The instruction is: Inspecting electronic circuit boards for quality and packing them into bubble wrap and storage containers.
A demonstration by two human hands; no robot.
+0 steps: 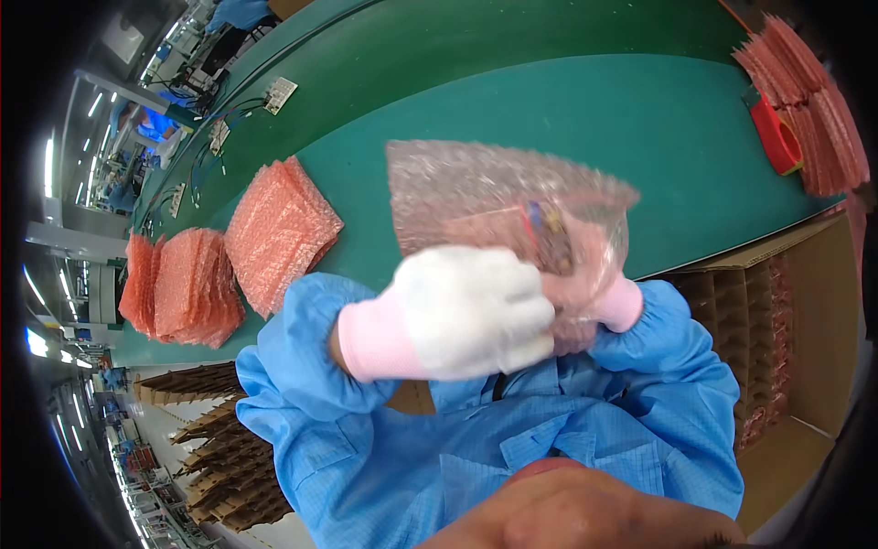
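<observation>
My left hand (476, 311), in a white glove with a pink cuff, is closed at the near edge of a clear pinkish bubble-wrap bag (494, 174). Its fingertips are partly hidden. My right hand (594, 256) reaches into the bag's right side, so its glove shows only blurrily through the film. Beside those fingers, inside the bag, lies a small circuit board (551, 242) with blue and yellow parts. The right hand seems closed on it, though the film blurs the grip. The bag is held above the green table.
Stacks of pink bubble bags (279, 238) lie on the green table (439, 101) at left and far right. A red tape dispenser (776, 137) stands by the right stack. Small boards with cables (279, 94) line the back left. A divided cardboard box (814, 320) sits at right, cardboard dividers (233, 467) at lower left.
</observation>
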